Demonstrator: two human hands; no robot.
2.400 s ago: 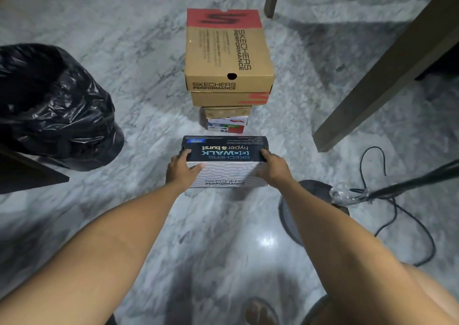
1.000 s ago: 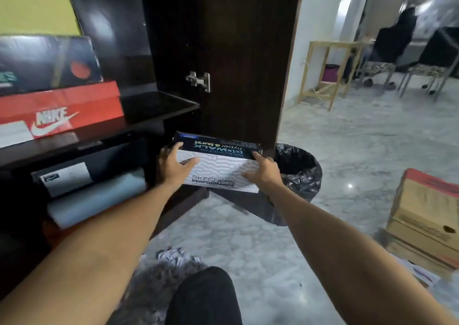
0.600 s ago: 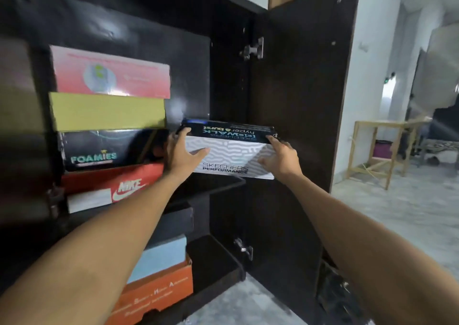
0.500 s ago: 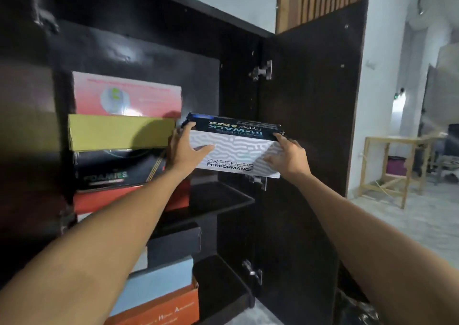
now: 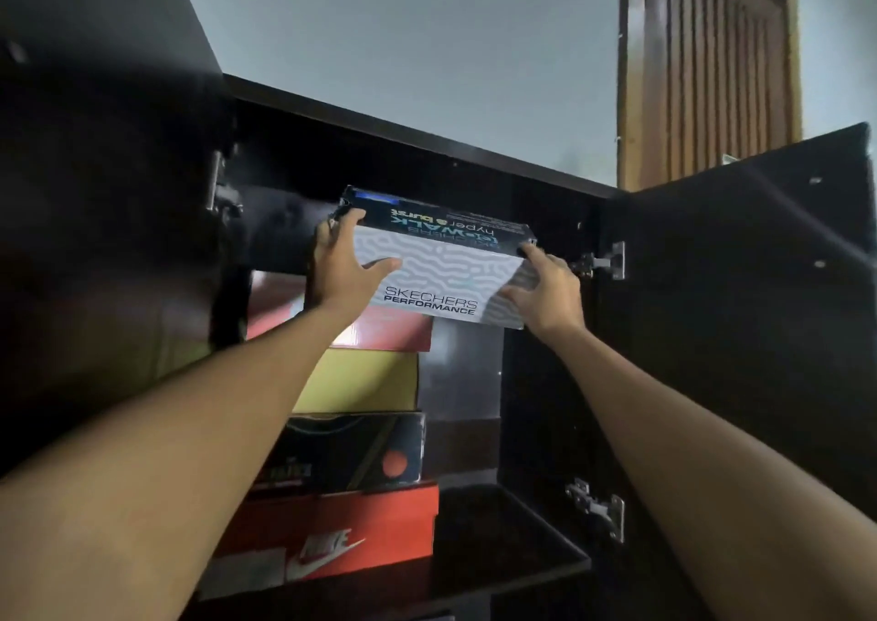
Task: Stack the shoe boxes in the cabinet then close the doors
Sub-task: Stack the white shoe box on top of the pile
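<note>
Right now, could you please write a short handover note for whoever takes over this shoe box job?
Hands: left hand and right hand each grip an end of the white Skechers box, held up at the top of the cabinet stack.
Things: below it sit the pink box, yellow box, black box and red Nike box. The right door stands open.
Done: four boxes stacked.
Left: set this box on top, then close the doors.

free: gap over pink box (image 5: 379,333) | blocked: cabinet top (image 5: 427,141), open door (image 5: 740,317)
</note>
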